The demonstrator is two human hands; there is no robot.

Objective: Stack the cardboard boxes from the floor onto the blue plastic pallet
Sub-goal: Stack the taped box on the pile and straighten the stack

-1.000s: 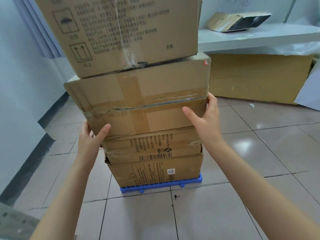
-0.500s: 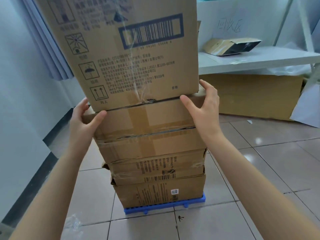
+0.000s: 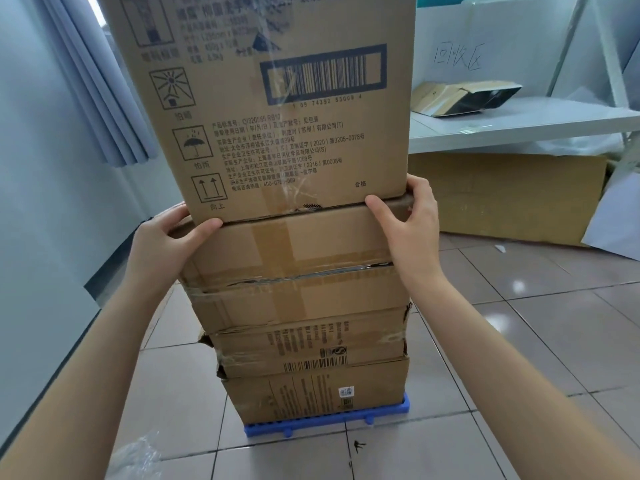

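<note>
A stack of several cardboard boxes stands on a small blue plastic pallet (image 3: 311, 424). A tall printed box (image 3: 277, 109) with a barcode tops the stack. Under it lies a plain taped box (image 3: 294, 244). My left hand (image 3: 166, 237) grips the upper left corner of that taped box, thumb on its front. On the upper right corner my right hand (image 3: 412, 220) holds the same box, fingers curled over its top edge just under the printed box. Two lower labelled boxes (image 3: 311, 348) sit beneath.
A white shelf (image 3: 519, 123) at the right carries a crushed open carton (image 3: 460, 97). A large flat cardboard sheet (image 3: 512, 195) leans below it. A pale wall and blue curtain (image 3: 86, 81) close the left side. Tiled floor (image 3: 519, 323) surrounds the pallet; clear plastic wrap (image 3: 135, 459) lies at bottom left.
Both hands have moved up the stack, from the sides of the taped box's lower part to its upper corners. The camera view has tilted up and come closer.
</note>
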